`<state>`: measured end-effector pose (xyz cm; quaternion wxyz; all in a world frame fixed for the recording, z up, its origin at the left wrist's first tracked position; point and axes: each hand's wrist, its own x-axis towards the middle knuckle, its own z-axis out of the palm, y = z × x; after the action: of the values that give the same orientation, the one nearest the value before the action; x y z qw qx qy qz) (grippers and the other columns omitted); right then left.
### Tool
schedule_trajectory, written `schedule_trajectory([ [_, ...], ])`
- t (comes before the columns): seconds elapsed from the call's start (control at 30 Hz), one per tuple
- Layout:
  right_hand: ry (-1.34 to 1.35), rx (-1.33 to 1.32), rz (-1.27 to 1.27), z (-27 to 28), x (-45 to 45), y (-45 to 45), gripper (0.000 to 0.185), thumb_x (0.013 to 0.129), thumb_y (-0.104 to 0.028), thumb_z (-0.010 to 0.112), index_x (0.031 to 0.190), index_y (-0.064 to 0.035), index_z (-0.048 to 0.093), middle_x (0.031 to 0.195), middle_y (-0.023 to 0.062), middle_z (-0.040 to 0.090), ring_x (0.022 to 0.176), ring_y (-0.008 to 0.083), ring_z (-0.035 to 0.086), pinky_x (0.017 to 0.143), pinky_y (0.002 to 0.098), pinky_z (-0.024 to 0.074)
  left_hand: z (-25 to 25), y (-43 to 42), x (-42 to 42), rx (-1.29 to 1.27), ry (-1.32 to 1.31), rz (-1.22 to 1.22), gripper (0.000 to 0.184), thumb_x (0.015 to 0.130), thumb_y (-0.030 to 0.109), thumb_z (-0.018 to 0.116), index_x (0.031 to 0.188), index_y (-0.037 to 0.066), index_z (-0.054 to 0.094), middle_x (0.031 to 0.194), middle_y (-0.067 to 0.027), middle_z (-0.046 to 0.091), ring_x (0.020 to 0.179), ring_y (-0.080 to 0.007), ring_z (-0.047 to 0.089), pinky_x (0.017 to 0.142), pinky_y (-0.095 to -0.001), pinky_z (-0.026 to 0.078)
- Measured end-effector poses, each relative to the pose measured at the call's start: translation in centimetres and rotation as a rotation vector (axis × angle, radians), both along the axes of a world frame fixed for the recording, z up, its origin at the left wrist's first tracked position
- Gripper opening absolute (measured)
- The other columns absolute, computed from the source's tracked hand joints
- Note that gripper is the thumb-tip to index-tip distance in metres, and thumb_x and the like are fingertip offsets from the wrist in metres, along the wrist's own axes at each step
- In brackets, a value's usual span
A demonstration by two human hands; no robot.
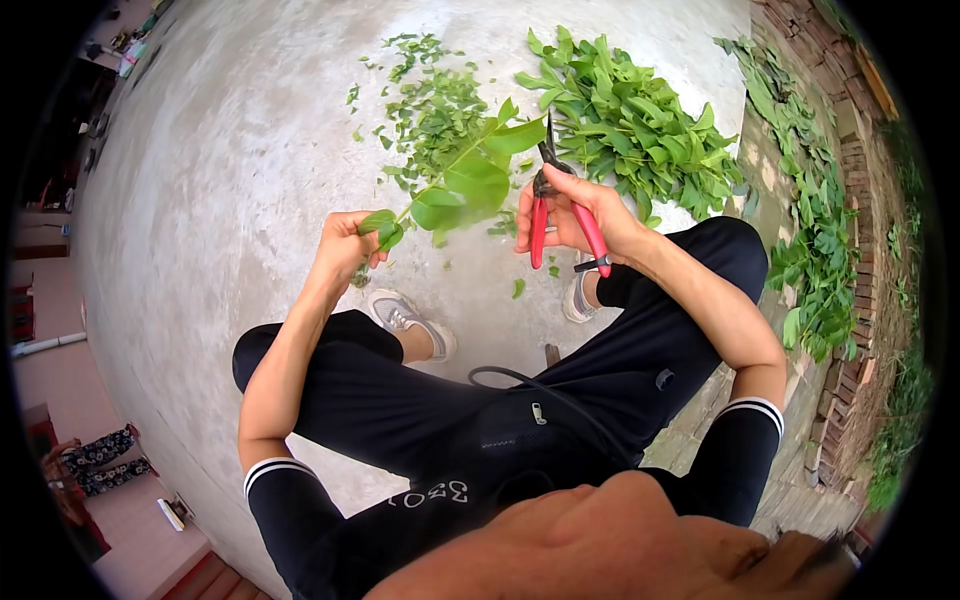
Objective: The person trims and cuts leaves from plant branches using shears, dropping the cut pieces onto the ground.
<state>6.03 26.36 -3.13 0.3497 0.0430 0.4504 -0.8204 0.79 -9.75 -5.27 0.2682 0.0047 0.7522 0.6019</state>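
Pinched in my left hand is the lower end of a leafy stem, which slants up and to the right with broad green leaves along it. My right hand grips red-handled pruning shears, their dark blades pointing away from me, just right of the stem's tip. The handles are spread apart, and nothing shows between the blades. Under and beyond the stem lies a scatter of small cut leaf pieces on the concrete. Beyond the shears, to the right, is a heap of leafy branches.
Grey concrete floor spreads in front and left. More leafy cuttings lie along a row of bricks at right. My shoes rest close below the hands. Another person's patterned trousers appear at far left.
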Motion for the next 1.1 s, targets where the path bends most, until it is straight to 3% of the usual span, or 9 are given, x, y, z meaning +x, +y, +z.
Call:
schedule_trajectory([
  [0.13,0.159,0.226,0.111,0.2,0.0,0.5,0.054,0.106,-0.052,0.040,0.103,-0.0014,0.059,0.096,0.0121,0.063,0.089,0.0253,0.067,0.086,0.0402,0.0547,0.3,-0.4,-0.4,-0.055,0.023,-0.002,0.024,0.082,-0.012,0.053,0.090,-0.003,0.074,0.068,-0.0058,0.068,0.052,-0.0097,0.056,0.046,-0.0249,0.041],
  [0.23,0.226,0.431,0.143,0.0,0.0,0.4,0.054,0.102,-0.056,0.050,0.091,-0.0038,0.058,0.081,0.0083,0.062,0.074,0.0193,0.067,0.072,0.0350,0.0569,0.9,-0.6,-0.6,-0.122,0.020,-0.005,0.023,0.086,-0.010,0.055,0.094,-0.003,0.075,0.068,-0.0047,0.068,0.051,-0.0083,0.054,0.046,-0.0243,0.041],
  [0.33,0.197,0.615,0.117,-0.5,0.1,0.7,0.055,0.098,-0.057,0.058,0.078,-0.0063,0.053,0.066,0.0049,0.058,0.058,0.0165,0.063,0.058,0.0326,0.0550,0.9,-1.0,-0.8,-0.204,0.041,0.004,0.022,0.088,-0.009,0.057,0.098,-0.003,0.076,0.070,-0.0036,0.069,0.052,-0.0072,0.055,0.047,-0.0237,0.042],
  [0.43,0.142,0.641,0.053,1.1,0.6,0.3,0.055,0.096,-0.056,0.062,0.072,-0.0072,0.051,0.058,0.0045,0.054,0.050,0.0166,0.059,0.052,0.0321,0.0528,1.0,-1.7,-1.2,-0.239,0.091,-0.004,0.023,0.088,-0.009,0.057,0.099,-0.003,0.076,0.071,-0.0030,0.069,0.053,-0.0070,0.057,0.047,-0.0238,0.042],
  [0.67,0.202,0.589,0.157,-1.2,0.1,0.5,0.057,0.097,-0.061,0.057,0.083,-0.0056,0.053,0.069,0.0078,0.061,0.058,0.0176,0.062,0.054,0.0301,0.0498,2.5,-2.0,-1.1,-0.290,0.185,-0.033,0.022,0.085,-0.009,0.059,0.097,-0.004,0.076,0.070,-0.0046,0.070,0.055,-0.0084,0.060,0.049,-0.0257,0.046],
  [0.73,0.241,0.586,0.136,-1.2,0.3,0.1,0.058,0.097,-0.062,0.055,0.086,-0.0053,0.054,0.072,0.0085,0.062,0.059,0.0178,0.062,0.054,0.0294,0.0489,2.4,-2.0,-0.9,-0.338,0.267,-0.071,0.024,0.084,-0.012,0.056,0.094,-0.005,0.076,0.066,-0.0035,0.066,0.053,-0.0082,0.056,0.049,-0.0260,0.044],
  [0.83,0.270,0.647,0.130,-0.8,0.3,-0.1,0.057,0.097,-0.060,0.057,0.082,-0.0054,0.054,0.070,0.0080,0.061,0.056,0.0178,0.060,0.053,0.0297,0.0487,2.6,-1.7,-0.6,-0.369,0.315,-0.109,0.025,0.083,-0.014,0.054,0.092,-0.005,0.076,0.064,-0.0029,0.065,0.054,-0.0086,0.054,0.051,-0.0270,0.044],
  [1.03,0.055,0.701,0.151,-0.5,0.2,0.3,0.050,0.097,-0.049,0.064,0.073,-0.0071,0.051,0.060,0.0038,0.054,0.050,0.0153,0.054,0.048,0.0312,0.0464,2.2,-2.7,-1.2,-0.441,0.356,-0.170,0.021,0.083,-0.007,0.060,0.094,-0.002,0.077,0.066,-0.0061,0.069,0.054,-0.0097,0.062,0.052,-0.0280,0.049],
  [1.1,-0.074,0.534,-0.057,0.9,0.1,0.4,0.047,0.097,-0.046,0.065,0.073,-0.0081,0.051,0.059,0.0024,0.051,0.049,0.0142,0.051,0.048,0.0306,0.0458,2.2,-2.9,-1.3,-0.493,0.370,-0.153,0.020,0.083,-0.005,0.061,0.094,-0.002,0.077,0.064,-0.0060,0.068,0.054,-0.0095,0.061,0.052,-0.0284,0.049],
])
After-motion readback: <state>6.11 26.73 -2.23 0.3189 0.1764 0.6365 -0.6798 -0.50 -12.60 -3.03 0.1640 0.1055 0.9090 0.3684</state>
